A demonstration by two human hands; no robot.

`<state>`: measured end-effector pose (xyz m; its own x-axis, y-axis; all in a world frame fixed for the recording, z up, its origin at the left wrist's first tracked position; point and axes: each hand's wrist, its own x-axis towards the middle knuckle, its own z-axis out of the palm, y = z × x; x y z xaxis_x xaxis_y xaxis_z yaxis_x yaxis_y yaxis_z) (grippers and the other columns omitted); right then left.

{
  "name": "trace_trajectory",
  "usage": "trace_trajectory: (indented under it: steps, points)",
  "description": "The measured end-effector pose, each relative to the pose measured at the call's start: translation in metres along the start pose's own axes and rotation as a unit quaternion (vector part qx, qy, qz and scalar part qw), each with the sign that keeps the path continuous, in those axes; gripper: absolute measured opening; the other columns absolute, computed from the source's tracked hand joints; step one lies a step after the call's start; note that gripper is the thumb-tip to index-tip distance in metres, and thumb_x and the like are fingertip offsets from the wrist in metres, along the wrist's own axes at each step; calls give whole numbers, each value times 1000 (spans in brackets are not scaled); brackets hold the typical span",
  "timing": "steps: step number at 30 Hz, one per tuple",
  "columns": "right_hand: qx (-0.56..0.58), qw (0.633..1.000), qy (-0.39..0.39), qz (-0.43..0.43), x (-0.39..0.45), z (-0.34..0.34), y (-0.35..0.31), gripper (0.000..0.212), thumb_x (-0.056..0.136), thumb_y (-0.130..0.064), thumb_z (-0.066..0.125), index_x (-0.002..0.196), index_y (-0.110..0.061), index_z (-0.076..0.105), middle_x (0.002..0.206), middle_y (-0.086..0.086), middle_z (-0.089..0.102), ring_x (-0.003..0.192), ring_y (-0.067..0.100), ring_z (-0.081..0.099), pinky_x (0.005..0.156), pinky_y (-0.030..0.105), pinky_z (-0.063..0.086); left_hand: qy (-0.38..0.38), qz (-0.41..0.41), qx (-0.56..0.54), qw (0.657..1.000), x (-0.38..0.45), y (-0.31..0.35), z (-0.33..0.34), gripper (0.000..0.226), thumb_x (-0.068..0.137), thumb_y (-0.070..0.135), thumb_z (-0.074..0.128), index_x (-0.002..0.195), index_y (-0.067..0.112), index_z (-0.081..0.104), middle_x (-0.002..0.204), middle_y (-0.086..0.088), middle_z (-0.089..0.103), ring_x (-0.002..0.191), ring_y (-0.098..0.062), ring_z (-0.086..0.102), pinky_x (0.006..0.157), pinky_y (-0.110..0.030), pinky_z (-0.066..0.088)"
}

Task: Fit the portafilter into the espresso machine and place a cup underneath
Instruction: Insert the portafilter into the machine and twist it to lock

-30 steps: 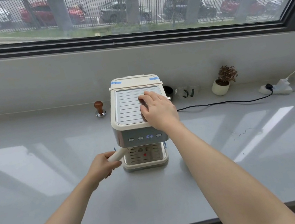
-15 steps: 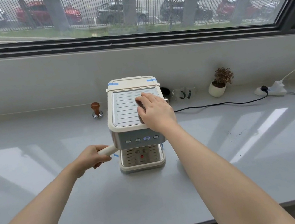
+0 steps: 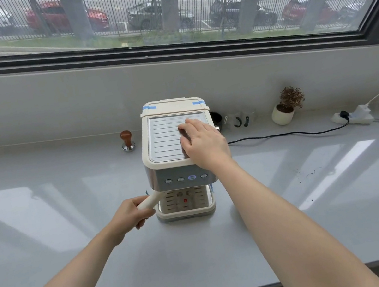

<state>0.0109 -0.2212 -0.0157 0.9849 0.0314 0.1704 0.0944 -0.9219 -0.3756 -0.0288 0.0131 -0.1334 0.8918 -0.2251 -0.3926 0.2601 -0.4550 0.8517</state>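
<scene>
Single head view, looking forward and down, close above counter (image 3: 45, 219)

tamper (image 3: 127, 140) left of espresso machine (image 3: 178, 155), potted plant (image 3: 285, 110) right

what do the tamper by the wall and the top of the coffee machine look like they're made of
The tamper looks like a reddish-brown wooden knob, smooth, on a shiny metal base. The coffee machine top seems a brushed metal ribbed plate in a matte cream frame, probably plastic.
</scene>
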Motion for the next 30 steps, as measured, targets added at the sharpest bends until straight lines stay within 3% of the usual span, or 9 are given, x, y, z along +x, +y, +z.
trace_trajectory:
  steps: [5, 16, 30]
  points:
    - [1, 1000, -4, 0, 0, -2, 0, 40, 99, -35, 32, 138, -32, 41, 155, -10, 32, 142, 10, 24, 116, 29, 15, -9, 1, 40, 999, 13, 10, -19, 31, 79, 7, 66, 101, 29, 70, 64, -2, 53, 47, -14, 43, 47, -22, 38]
    - [-1, 1000, -9, 2, 1, -1, 0, 41, 99, -35, 32, 139, -32, 41, 155, -11, 31, 143, 10, 23, 117, 30, 14, -45, -31, 62, 997, 31, 19, -35, 31, 80, 10, 70, 109, 21, 66, 78, -10, 56, 61, -19, 47, 56, -24, 43]
    - [0, 1000, -2, 3, 1, 1, 1, 40, 99, -36, 32, 138, -33, 42, 154, -11, 32, 143, 9, 23, 117, 30, 15, -42, -34, 42, 998, 29, 17, -33, 29, 79, 9, 70, 106, 20, 68, 74, -9, 56, 60, -19, 46, 55, -24, 41]
